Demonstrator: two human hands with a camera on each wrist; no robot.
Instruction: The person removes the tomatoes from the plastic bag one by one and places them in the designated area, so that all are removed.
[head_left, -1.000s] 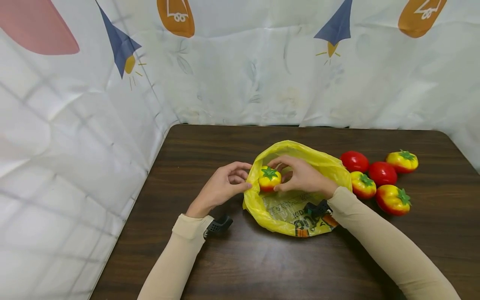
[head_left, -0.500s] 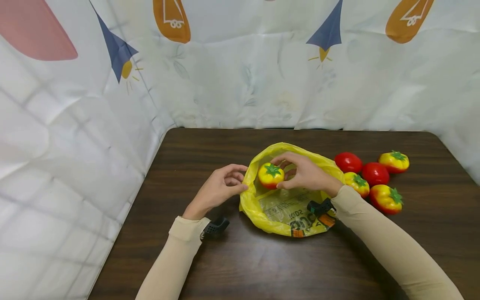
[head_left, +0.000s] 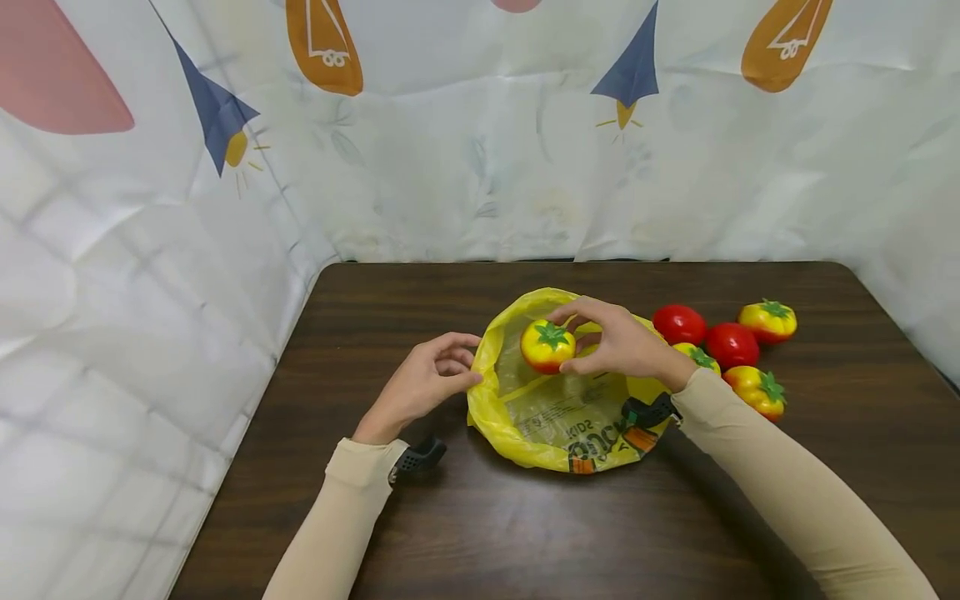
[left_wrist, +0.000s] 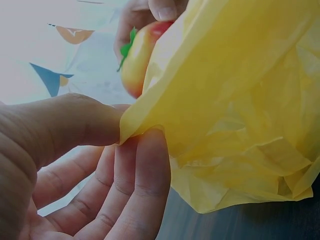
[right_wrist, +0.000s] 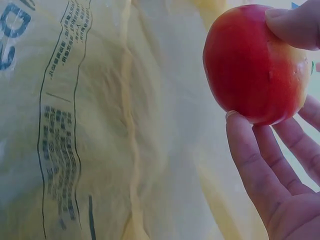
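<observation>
My left hand [head_left: 420,379] pinches the left rim of a yellow plastic bag [head_left: 510,442], thumb and fingertips folded over its edge in the left wrist view. The bag's mouth gapes upward, with printed lettering showing inside. My right hand [head_left: 626,343] grips a round yellow-and-red toy fruit [head_left: 547,354] with a green leafy cap, above the bag's opening. In the right wrist view the fruit's red underside [right_wrist: 245,70] sits between thumb and fingertips, over the bag's wrinkled inner wall [right_wrist: 165,125]. Part of the bag's right side is hidden by the right hand and wrist.
Right of the bag lie two smooth red rounds [head_left: 678,323] and several more yellow-and-red toy fruits [head_left: 767,320], one partly behind the right forearm. All rest on a dark wooden table [head_left: 480,533]. A patterned white curtain [head_left: 450,167] hangs behind and on the left.
My right hand has lifted the toy fruit from low inside the bag, upward and a little right of the left rim. My left hand stays at the rim. The head view has shifted slightly.
</observation>
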